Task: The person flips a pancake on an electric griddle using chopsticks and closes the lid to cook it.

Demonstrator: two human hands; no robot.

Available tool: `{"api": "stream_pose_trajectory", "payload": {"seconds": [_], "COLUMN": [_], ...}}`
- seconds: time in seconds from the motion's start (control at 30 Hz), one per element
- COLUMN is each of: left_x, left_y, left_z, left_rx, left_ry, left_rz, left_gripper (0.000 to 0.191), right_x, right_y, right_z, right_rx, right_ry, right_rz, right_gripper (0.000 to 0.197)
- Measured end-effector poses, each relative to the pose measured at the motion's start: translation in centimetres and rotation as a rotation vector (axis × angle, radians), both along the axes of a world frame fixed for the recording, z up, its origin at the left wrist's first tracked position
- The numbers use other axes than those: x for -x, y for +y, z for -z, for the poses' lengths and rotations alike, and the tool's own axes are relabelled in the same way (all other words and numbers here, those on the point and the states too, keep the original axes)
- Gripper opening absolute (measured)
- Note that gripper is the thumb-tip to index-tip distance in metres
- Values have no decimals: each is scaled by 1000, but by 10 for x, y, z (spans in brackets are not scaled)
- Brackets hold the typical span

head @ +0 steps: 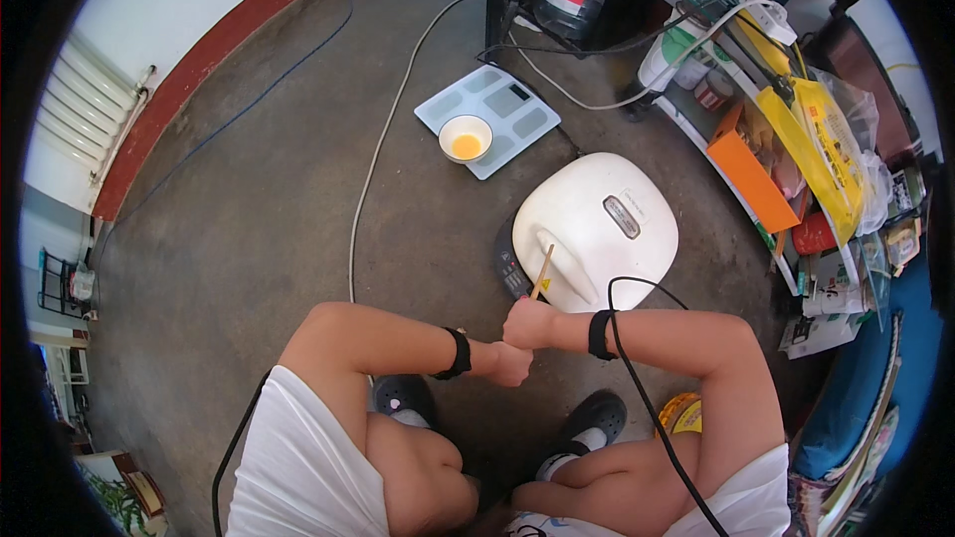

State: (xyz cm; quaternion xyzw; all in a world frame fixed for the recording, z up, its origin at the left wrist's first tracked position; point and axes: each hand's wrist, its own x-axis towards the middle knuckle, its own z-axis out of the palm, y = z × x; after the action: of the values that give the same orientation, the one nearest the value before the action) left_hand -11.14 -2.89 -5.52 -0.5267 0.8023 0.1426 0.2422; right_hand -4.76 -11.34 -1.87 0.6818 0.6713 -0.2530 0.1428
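In my right hand [528,323] is a thin wooden stick [544,272], perhaps a chopstick, pointing up and away over the front of a white electric baking pan [642,186]. The pan's domed lid is down, and a dark control panel [512,272] shows at its left edge. Just below, my left hand [511,364] is curled against my right one; whether anything is inside it is hidden. Farther off, a white bowl [451,140] with some yellow liquid [467,146] rests on the near-left part of a light-blue body scale [489,78].
A grey cable [371,179] crosses the concrete floor to my left. To the right stands a crowded shelf [694,127] with an orange box [750,171] and a power strip [772,19]. A black cord [634,373] passes over my right forearm. A yellow-capped container [680,412] is beside my right leg.
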Motion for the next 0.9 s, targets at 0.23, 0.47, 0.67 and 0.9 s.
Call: {"api": "stream_pose_trajectory", "payload": {"seconds": [0.23,0.47,0.67,0.9], "left_x": [-1,0,-1,0], "left_y": [3,3,1,-3], "left_z": [-4,-2,-3,-1], "left_rx": [42,60,3,-23], "left_ry": [20,21,9,12], "left_rz": [-32,-69,-25,-5], "left_gripper": [18,17,17,18], "right_x": [-1,0,0,2], "right_y": [-1,0,0,-3], "right_z": [1,5,-1,8], "right_rx": [-31,-9,-19,-51], "right_ry": [16,-10,-10,20], "right_rz": [8,-19,-8,66], "right_gripper": [15,15,13,14]}}
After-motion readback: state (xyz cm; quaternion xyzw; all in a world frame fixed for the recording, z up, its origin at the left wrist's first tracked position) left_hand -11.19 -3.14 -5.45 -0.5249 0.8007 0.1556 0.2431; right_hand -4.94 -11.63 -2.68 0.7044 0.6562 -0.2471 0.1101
